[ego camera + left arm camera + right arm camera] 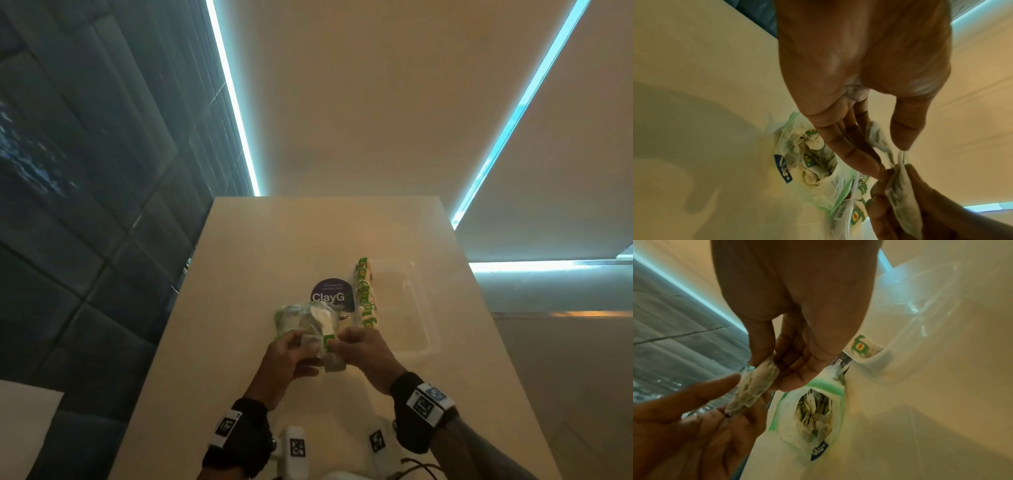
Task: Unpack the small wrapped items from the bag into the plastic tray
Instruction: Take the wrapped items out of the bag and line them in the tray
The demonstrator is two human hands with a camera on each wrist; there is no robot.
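Note:
A clear zip bag [301, 318] with a green seal lies open on the table, stuffed with small tea bags [812, 160]. Just in front of it my two hands meet. My right hand [346, 342] pinches one pale tea bag [756, 382] between thumb and fingers. My left hand [294, 346] touches that tea bag's lower end and, in the left wrist view, holds a second tea bag [877, 138] between thumb and fingers. The clear plastic tray [421, 301] sits to the right, with a row of green-tagged tea bags [364, 294] along its left side.
A round purple sticker [330, 291] lies on the table behind the zip bag. The pale table [274, 246] ends at a dark tiled wall on the left. White camera mounts [296, 448] hang near my wrists at the table's front.

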